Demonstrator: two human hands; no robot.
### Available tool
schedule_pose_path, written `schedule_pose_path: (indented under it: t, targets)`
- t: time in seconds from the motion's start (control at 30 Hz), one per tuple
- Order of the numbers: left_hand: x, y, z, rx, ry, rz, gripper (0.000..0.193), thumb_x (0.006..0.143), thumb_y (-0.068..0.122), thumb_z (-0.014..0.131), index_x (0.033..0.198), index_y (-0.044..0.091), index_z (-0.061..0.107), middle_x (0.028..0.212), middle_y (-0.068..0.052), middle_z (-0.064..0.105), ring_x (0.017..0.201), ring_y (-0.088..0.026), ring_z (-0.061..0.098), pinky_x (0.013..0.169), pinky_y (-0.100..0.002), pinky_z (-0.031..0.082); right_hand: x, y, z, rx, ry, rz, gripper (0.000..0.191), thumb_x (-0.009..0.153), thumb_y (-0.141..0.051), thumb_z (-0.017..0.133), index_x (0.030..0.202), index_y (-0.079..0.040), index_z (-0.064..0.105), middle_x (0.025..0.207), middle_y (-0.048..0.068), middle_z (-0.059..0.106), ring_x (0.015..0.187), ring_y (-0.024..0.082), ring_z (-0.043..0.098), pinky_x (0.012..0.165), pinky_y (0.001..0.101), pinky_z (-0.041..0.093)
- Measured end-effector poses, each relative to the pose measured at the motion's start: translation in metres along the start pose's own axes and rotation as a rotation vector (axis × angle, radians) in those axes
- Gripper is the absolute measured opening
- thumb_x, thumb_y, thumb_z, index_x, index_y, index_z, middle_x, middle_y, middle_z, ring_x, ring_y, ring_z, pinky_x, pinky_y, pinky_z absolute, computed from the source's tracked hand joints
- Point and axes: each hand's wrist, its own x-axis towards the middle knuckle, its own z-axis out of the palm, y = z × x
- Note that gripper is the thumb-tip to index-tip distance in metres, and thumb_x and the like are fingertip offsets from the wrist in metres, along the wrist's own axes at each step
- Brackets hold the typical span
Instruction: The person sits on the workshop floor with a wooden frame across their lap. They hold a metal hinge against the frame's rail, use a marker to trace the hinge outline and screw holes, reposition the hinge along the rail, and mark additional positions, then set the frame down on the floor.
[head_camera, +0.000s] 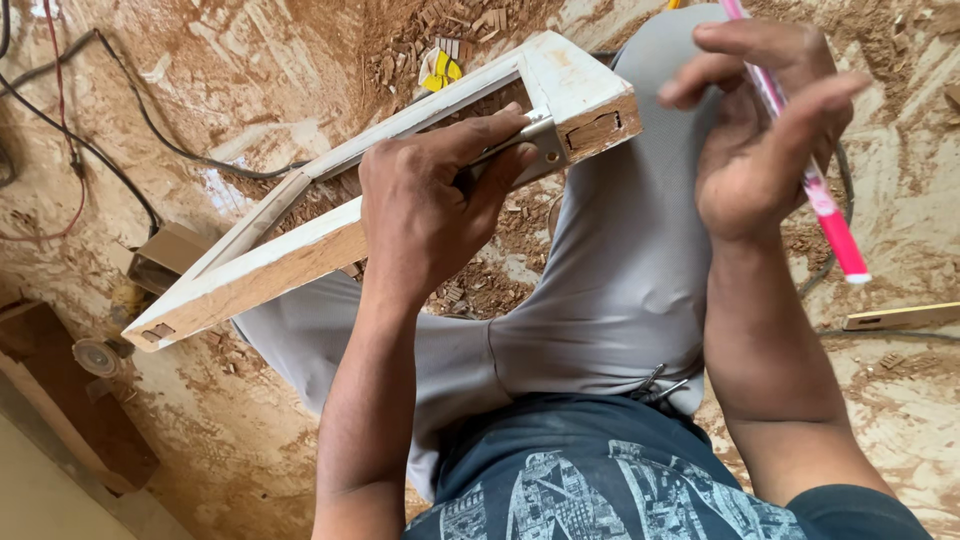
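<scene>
The pink pen runs off the top edge, its upper end unseen. The left hand covers part of the metal tool and the wooden frame beneath it

Left hand is reaching forward, arm extended, fingers curling downward in a pressing grip, thumb angled right. Right hand is lifting higher, wrist bent, fingers pinching closed, forearm rising from lower right.
</scene>
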Motion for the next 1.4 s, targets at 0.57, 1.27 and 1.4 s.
schedule_pose_path:
  t: [0.57,1.27,1.4]
  targets:
    - [-0.001,0.002,-0.002,-0.042,0.021,0.012,0.021,0.095,0.023,0.083,0.113,0.013,0.079,0.095,-0.008,0.079,0.072,-0.017,0.077,0.066,-0.03,0.058,-0.013,-0.058,0.028,-0.641,-0.187,-0.187,0.012,0.096,0.002,0.073,0.108,0.001,0.069,0.094,0.014,0.073,0.08,0.026,0.074,0.071,0.0326,0.06]
    - [0.0,0.004,-0.006,-0.045,0.004,-0.025,0.022,0.094,0.027,0.082,0.111,0.013,0.08,0.088,-0.009,0.078,0.069,-0.02,0.077,0.064,-0.032,0.057,-0.021,-0.058,0.036,-0.674,-0.191,-0.137,0.014,0.098,-0.001,0.072,0.112,-0.002,0.07,0.097,0.012,0.072,0.083,0.023,0.074,0.074,0.0315,0.061]
    - [0.0,0.003,-0.006,-0.044,0.003,-0.017,0.022,0.093,0.027,0.082,0.11,0.013,0.08,0.087,-0.01,0.078,0.07,-0.022,0.076,0.065,-0.033,0.057,-0.019,-0.058,0.039,-0.687,-0.209,-0.137,0.012,0.099,-0.002,0.073,0.111,-0.002,0.071,0.096,0.012,0.073,0.083,0.023,0.074,0.073,0.0315,0.06]
